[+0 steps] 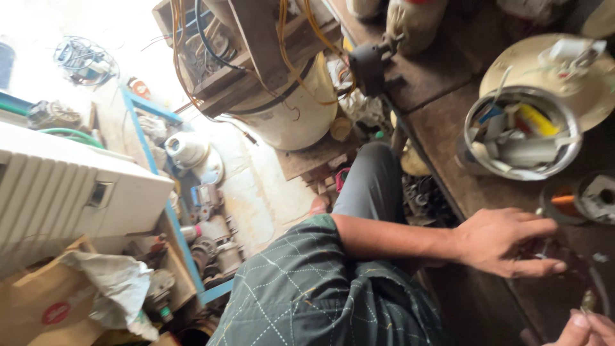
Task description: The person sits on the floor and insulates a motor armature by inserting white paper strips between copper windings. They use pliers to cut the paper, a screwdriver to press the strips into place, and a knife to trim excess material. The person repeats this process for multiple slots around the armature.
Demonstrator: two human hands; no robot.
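My left hand (503, 240) reaches out from a green patterned sleeve (301, 288) over a dark wooden bench (448, 122). Its thumb and fingers are apart, and the fingertips rest by thin wires (544, 251) on the bench. My right hand (589, 328) shows only partly at the bottom right corner. It pinches a small greenish metal piece (586, 300) tied to a thin wire loop. A copper-wound coil (562, 200) lies just beyond my left fingertips.
A metal bowl (477, 122) of tools and scraps stands on the bench beside a cream round housing (512, 64). My grey-trousered knee (371, 186) is below the bench edge. A blue shelf (144, 106) of motor parts, a white ribbed casing (57, 186) and a cream drum (295, 115) crowd the floor.
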